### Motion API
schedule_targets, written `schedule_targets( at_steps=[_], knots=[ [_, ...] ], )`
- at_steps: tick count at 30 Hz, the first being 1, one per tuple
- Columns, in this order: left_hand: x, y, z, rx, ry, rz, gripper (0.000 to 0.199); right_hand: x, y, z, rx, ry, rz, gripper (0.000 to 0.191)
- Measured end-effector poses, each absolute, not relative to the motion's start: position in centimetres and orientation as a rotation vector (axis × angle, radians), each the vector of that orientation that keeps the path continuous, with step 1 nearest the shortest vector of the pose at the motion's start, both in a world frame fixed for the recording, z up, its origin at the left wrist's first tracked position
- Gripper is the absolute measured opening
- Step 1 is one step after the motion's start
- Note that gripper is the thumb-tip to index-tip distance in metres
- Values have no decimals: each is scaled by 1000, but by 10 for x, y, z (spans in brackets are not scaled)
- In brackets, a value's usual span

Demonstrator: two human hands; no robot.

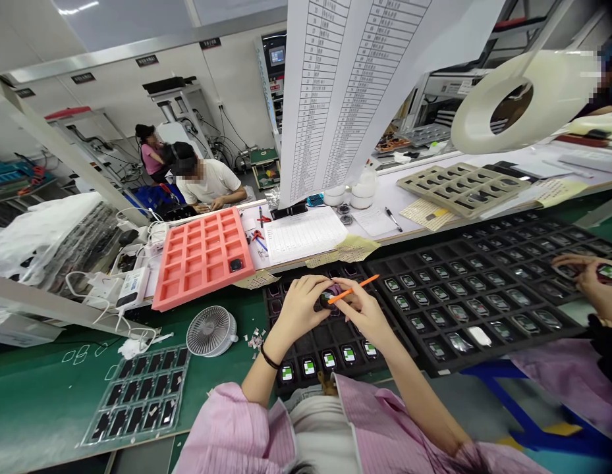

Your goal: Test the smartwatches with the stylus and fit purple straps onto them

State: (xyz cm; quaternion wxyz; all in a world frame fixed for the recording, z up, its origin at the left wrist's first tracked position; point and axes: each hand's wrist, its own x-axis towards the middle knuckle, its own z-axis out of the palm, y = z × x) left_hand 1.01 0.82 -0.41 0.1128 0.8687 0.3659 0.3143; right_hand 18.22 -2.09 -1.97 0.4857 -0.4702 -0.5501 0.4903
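Factory light fills the room, and from my head camera the green tabletop (53, 401) runs beneath the work, with a black tray (280, 385) near its front edge. My left hand (298, 309) has a clenched grip on a small watch (327, 298), held above the tray and partly hidden by my fingers. My right hand (367, 313) grasps an orange stick (355, 288), its tip at the watch. Below them, a row of lit watches (329, 359) sits in the tray's near compartments.

From here, I judge a slip of the stick the likeliest fault, since it could scratch the watch. A loose left grip could drop the watch onto that lit row.

Room is tight at the tray's near edge, right against my body. To the left, open mat reaches toward a small fan (211, 330). To the right, a second black tray (508, 352) lies alongside, and a co-worker's hand (582, 280) is working over its far corner, so a wide swing that way could collide. Past the far edge sits a coral foam tray (201, 257).
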Motion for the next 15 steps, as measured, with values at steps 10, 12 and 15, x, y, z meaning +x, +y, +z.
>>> schedule_targets(
  at_steps=[10, 12, 15],
  knots=[
    [9, 2, 5, 2387, 863, 1214, 51, 186, -19, -11, -825, -1055, 1655, 42],
    [9, 2, 4, 2388, 843, 1234, 51, 186, -21, -9, -826, -1042, 1644, 42],
    [9, 1, 4, 2384, 840, 1239, 51, 187, -21, -8, -838, -1058, 1617, 42]
  ],
)
